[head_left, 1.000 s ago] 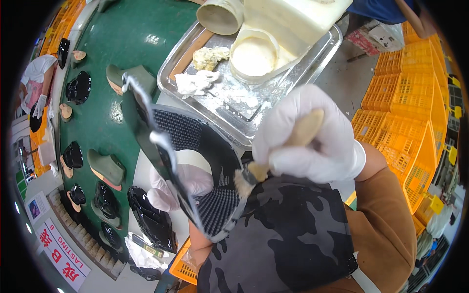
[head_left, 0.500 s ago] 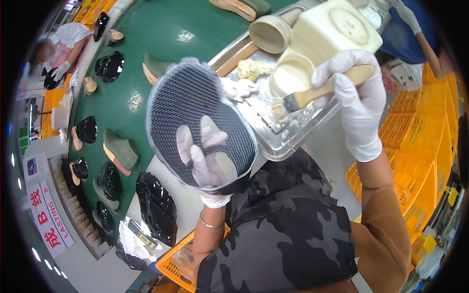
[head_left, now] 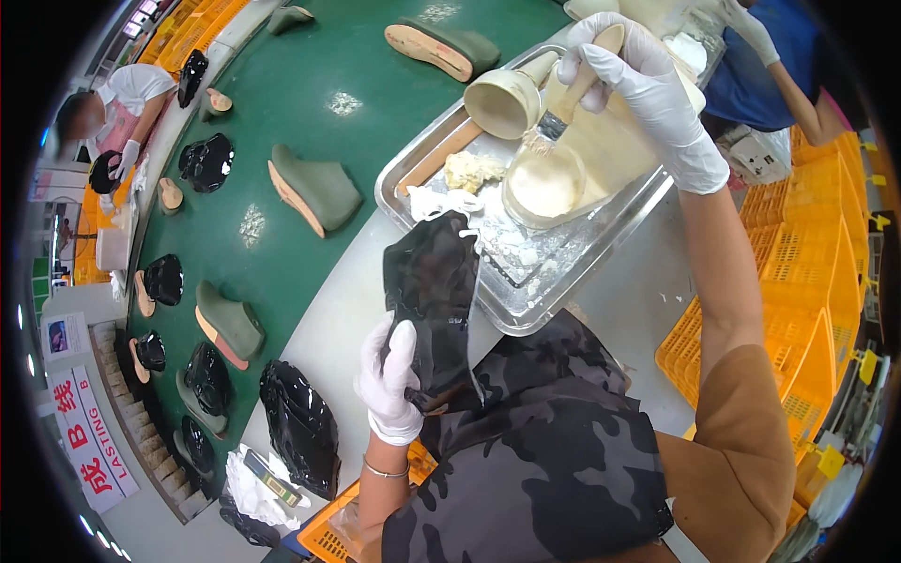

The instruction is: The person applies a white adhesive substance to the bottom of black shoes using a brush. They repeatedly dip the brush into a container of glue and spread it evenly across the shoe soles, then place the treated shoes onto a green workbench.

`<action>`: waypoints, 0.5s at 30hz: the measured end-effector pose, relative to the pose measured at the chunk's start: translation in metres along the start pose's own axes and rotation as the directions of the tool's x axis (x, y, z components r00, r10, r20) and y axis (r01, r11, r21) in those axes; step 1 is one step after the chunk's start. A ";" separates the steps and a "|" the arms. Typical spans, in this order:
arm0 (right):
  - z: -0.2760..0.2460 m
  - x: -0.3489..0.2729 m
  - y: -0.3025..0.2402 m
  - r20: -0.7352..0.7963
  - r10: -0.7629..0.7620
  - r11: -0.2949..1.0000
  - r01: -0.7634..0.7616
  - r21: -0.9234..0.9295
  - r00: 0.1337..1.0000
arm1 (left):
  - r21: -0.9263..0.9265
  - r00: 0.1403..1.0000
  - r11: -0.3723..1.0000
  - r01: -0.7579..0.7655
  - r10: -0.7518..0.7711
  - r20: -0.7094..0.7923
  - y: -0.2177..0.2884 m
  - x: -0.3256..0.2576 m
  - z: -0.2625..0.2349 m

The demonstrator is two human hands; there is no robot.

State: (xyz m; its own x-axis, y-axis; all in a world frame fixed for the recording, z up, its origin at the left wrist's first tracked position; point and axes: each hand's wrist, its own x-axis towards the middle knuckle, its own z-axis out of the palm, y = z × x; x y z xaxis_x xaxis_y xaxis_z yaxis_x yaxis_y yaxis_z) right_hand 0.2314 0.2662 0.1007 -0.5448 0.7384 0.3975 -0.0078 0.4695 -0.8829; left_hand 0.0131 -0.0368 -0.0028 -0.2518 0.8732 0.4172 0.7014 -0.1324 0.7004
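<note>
A black shoe upper (head_left: pixel 430 291) hangs over the near side of the tray, its dark outer face showing. My left hand (head_left: pixel 389 385) is closed on its lower left edge. My right hand (head_left: pixel 648 103) pinches the wooden handle of a flat brush (head_left: pixel 580 80), its bristles pointing down at the mouth of a cut-open cream plastic jug (head_left: pixel 615 155). Pale paste (head_left: pixel 547 188) lies in that jug's opening. Whether the bristles touch the paste I cannot tell. Both hands wear white gloves.
A metal tray (head_left: pixel 540 314) carries the jug, a cream cup (head_left: pixel 502 105) and a yellowish lump (head_left: pixel 472 171). On the green conveyor (head_left: pixel 310 103) sit green shoe lasts (head_left: pixel 319 188) and several black uppers (head_left: pixel 298 427). Yellow crates (head_left: pixel 798 272) stand at right. Co-workers are at far left and upper right.
The upper has turned from its mesh lining to its black outer face. My left hand has shifted from inside it to its edge. The brush has moved up and left to the jug's mouth.
</note>
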 end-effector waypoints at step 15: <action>0.041 -0.065 -0.013 -0.242 0.003 0.998 0.014 0.067 0.970 | 0.462 0.933 0.815 -0.349 0.347 0.094 0.001 0.003 -0.026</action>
State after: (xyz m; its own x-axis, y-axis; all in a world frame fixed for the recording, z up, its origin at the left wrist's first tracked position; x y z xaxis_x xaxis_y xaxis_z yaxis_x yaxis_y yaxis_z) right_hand 0.2325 0.1928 0.0762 -0.3261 0.8348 0.4436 -0.0714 0.4462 -0.8921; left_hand -0.0041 -0.0467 0.0146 0.0709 0.8128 0.5782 0.9678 -0.1963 0.1573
